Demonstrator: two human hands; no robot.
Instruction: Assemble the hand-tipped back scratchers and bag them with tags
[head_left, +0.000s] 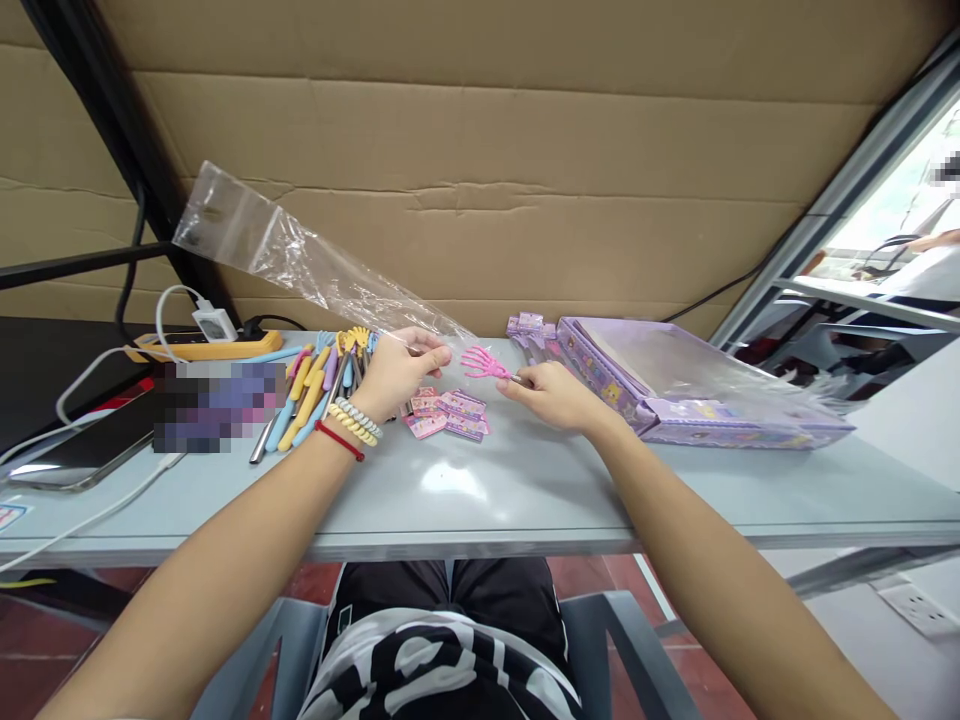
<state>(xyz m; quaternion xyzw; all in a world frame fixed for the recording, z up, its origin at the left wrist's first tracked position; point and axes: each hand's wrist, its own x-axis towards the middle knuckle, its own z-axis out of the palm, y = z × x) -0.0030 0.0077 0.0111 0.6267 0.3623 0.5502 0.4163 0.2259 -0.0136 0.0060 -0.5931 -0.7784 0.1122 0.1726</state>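
Note:
My left hand (397, 372) pinches the edge of a long clear plastic bag (307, 262) near its lower right end. The bag slants up to the left, against the cardboard. In my right hand (553, 394) is a back scratcher (484, 363) with a pink hand-shaped head pointing left, close to the end of the bag. Whether the head is inside the bag I cannot tell. Small pink and purple printed cards (450, 414) lie on the table below my hands. Several back scratchers (307, 400) with blue, yellow and purple handles are heaped beside my left wrist.
A purple printed box (675, 422) with clear plastic stands at the right, with more purple cards (530, 326) behind it. On the left are a yellow power strip (195, 348), white cables and a phone (82, 450). Cardboard (480, 150) walls the back. A person's arm shows at far right.

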